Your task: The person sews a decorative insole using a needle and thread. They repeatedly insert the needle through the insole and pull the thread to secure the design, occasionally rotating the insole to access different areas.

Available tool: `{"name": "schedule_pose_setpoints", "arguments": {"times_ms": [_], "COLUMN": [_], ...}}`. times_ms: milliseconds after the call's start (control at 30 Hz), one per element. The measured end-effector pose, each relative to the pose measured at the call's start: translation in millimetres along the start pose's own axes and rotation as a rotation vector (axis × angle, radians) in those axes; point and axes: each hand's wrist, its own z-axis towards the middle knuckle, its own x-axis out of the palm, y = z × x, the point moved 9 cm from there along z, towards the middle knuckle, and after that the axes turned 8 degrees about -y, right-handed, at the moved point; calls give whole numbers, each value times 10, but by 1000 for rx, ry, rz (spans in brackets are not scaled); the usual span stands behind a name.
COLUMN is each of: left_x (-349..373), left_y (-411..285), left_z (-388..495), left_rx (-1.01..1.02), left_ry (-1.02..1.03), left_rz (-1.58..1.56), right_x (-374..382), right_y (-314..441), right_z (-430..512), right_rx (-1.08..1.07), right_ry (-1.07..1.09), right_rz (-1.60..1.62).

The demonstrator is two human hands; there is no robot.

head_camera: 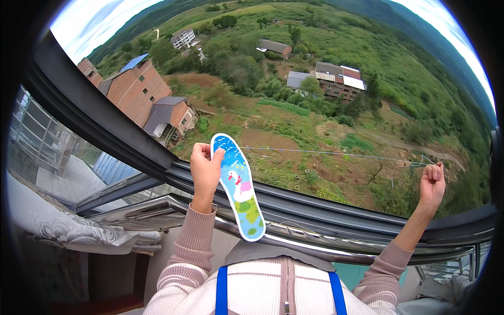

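Observation:
My left hand [206,167] grips the upper left edge of a cross-stitched shoe insole [238,187], thumb on its face. White binding rims the insole, and the stitching shows a blue top, a white swan with red and pink parts, and a green and light-blue lower end. From the insole's right edge a thin thread [327,151] runs taut to my right hand [432,182], held far out to the right. The fingers there are pinched closed at the thread, with a loose tail curling beside them. Whether a needle sits between the fingertips is too small to tell.
A dark window frame [299,201] crosses in front of me, with a shiny metal rail [311,252] nearer my body. Patterned white curtain fabric [78,226] hangs at left. Outside, far below, lie brick buildings [136,88] and green fields.

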Motion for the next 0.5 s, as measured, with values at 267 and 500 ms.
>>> {"name": "schedule_pose_setpoints", "arguments": {"times_ms": [267,500], "left_x": [17,591], "left_y": [108,-230], "left_z": [-5,-461], "left_rx": [-112,-290], "left_ry": [90,411], "left_rz": [-154,-554], "right_x": [-218,367], "right_y": [116,-1045], "right_z": [80,-649], "right_rx": [-74,110], "right_ry": [-34,108], "right_rz": [-128,-581]}}
